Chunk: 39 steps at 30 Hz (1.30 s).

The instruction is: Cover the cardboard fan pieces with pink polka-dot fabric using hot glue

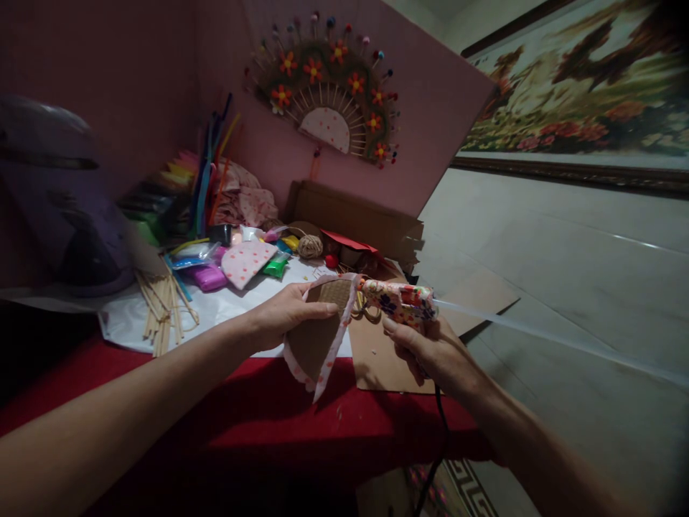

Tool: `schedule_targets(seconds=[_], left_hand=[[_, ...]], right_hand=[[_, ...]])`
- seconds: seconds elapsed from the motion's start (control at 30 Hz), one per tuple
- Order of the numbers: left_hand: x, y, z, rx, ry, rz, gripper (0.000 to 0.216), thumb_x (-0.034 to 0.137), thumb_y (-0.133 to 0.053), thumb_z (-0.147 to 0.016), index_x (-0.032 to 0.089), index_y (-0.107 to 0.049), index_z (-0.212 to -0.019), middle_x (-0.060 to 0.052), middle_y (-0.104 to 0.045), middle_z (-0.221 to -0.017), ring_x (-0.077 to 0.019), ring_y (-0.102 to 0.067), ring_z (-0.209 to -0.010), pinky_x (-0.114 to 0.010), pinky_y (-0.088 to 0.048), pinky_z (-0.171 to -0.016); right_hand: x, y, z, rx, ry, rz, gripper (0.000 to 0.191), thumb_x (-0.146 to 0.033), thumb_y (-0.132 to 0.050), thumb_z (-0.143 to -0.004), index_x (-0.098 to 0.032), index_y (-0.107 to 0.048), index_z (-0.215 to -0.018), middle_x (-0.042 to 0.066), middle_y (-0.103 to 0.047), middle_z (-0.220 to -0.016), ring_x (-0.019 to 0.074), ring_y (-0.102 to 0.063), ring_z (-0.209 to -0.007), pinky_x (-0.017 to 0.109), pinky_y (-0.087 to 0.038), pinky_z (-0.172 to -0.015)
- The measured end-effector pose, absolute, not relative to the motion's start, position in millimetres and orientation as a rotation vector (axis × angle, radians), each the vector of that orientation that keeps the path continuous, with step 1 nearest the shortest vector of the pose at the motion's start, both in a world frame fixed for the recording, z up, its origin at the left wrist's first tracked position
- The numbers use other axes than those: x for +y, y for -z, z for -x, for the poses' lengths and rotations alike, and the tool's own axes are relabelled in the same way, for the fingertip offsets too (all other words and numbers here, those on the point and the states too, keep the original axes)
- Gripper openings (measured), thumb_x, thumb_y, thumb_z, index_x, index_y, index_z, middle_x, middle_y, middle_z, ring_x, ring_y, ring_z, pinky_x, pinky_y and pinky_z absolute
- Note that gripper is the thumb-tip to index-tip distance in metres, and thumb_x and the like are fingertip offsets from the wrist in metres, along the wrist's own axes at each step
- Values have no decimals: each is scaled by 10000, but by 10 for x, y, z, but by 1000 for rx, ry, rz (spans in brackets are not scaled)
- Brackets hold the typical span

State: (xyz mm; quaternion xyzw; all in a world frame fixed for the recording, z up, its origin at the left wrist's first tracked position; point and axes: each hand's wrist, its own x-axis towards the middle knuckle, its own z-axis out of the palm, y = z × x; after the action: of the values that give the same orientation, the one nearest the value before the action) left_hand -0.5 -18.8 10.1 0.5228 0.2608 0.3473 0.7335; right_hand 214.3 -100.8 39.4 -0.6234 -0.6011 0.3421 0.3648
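My left hand (285, 316) grips a fan-shaped cardboard piece (315, 341), thumb on its bare brown face. Pink fabric with dots is folded over the piece's edges, and part of it hangs loose at the bottom. In my right hand (425, 348) is a hot glue gun (398, 300) with a floral pattern, a clear glue stick (484, 316) poking out of its back and a black cord below. The gun's nozzle points left and meets, or nearly meets, the fabric edge at the piece's upper right corner; actual contact I cannot tell.
Behind lie a dotted half-round piece (247, 262), bags of coloured clay (207, 278), a twine ball (311, 246) and wooden sticks (164, 309). A cardboard sheet (382, 359) lies under the gun on the red-covered table (242, 402). A decorated fan (326, 93) is on the pink board behind.
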Motion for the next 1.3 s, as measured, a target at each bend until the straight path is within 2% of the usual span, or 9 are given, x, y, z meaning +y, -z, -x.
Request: schedule_targets(seconds=[0.37,1.0,1.3], left_hand=[[-213,-134,11,567,-744,-1190,401,197,-707,-690,192,-636,-1085,-27,-693,-835,-131,-596,-689,-260,-417,-678],[-212,-118,1,580,-741,-1214,272,205,-713,-674,166,-664,-938,-34,-686,-793,-138,-597,-656,-268,-423,-656],[-209,-99,-2,584,-750,-1230,291,208,-713,-669,164,-667,-953,-40,-690,-793,-142,-596,-650,-270,-421,-648]], right_hand=[[-1014,-402,-2128,-1623,-861,1579,377,-536,-562,-794,-184,-479,-687,-60,-429,-522,53,-384,-350,163,-328,-274],[-1003,-417,-2050,-1664,-831,1588,361,-509,-549,-811,-191,-446,-673,-60,-410,-537,58,-378,-373,165,-315,-283],[-1005,-418,-2021,-1712,-840,1554,349,-496,-547,-823,-184,-470,-685,-52,-434,-531,59,-370,-381,178,-304,-313]])
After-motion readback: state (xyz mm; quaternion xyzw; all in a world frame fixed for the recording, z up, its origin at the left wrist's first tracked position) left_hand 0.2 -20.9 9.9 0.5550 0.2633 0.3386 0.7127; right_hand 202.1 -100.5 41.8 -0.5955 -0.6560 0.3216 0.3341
